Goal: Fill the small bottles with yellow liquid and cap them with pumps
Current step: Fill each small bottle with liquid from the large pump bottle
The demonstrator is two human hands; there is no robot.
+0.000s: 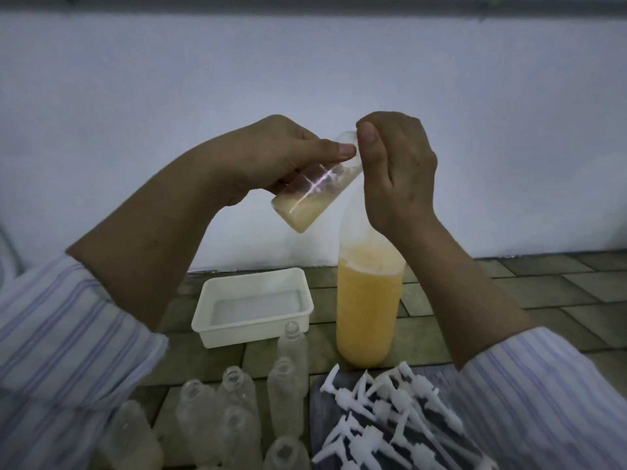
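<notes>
Frosted translucent plastic small bottles (286,385), glossy white plastic tray (252,329), matt white pumps (383,408), striped cloth sleeves (68,334).

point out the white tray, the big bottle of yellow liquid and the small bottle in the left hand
white tray (217,329): head view, on its near wall
big bottle of yellow liquid (368,313): head view, on the yellow-filled body
small bottle (307,198): head view, on its tilted body below the left hand's fingers

A plain pale wall (305,79) fills most of what I see, bluish-white in dim, flat light. Along its top runs a darker grey band (305,3). At the bottom the wall meets a floor (559,286) of rectangular tiles, dull olive-brown, laid in offset rows with darker joints. Nothing hangs on the wall here.
</notes>
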